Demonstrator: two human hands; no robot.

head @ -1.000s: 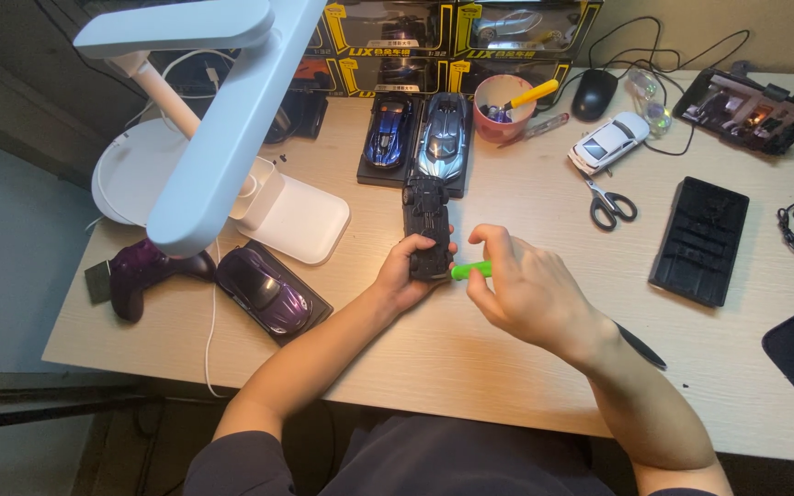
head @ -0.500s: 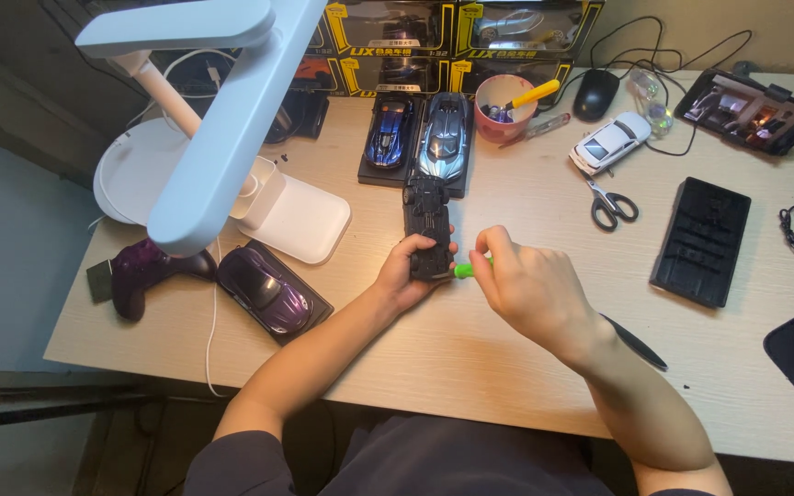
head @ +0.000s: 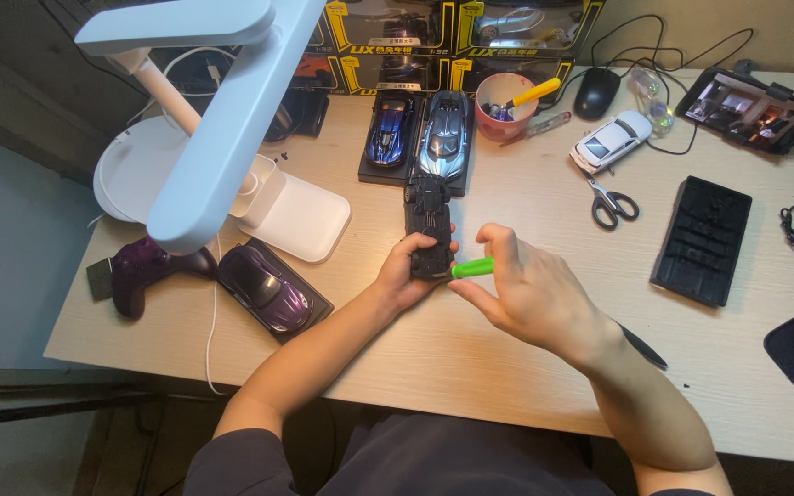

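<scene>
I count five model cars on the desk [head: 470, 367]: a black car [head: 429, 225] lying belly-up, a purple car [head: 264, 287] on a black base, a blue car [head: 390, 129] and a silver car [head: 446, 131] side by side on stands, and a white car [head: 611, 139] by the scissors [head: 610, 204]. My left hand [head: 408, 271] has its fingers wrapped round the black car's near end, mid-desk. My right hand [head: 526, 294] pinches a green screwdriver [head: 472, 267], tip at the car. Since half a second ago the green handle shows longer beyond my fingers; the car lies as before. A pink cup [head: 501, 108] holds a yellow-handled tool [head: 533, 93].
</scene>
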